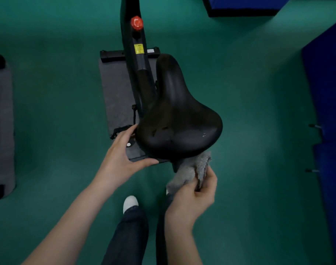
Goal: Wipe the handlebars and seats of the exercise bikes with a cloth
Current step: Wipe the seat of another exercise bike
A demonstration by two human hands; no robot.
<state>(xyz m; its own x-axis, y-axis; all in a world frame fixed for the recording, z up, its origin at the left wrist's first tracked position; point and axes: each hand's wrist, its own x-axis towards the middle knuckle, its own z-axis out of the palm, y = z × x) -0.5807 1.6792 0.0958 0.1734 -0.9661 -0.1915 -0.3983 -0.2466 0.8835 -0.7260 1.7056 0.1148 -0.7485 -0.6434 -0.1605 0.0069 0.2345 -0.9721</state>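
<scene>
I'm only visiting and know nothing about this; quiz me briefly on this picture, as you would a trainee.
1. True or false: the cloth lies spread over the top of the seat.
2. Which hand grips the cloth? A) left B) right
3. Fill in: the knob on the bike frame is ____.
Key: 1 false, it is bunched by the seat's rear edge; 2 B, the right hand; 3 red.

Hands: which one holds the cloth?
The right hand grips the grey cloth at the wide end of the seat; the left hand only touches the seat's edge with straight fingers.
</scene>
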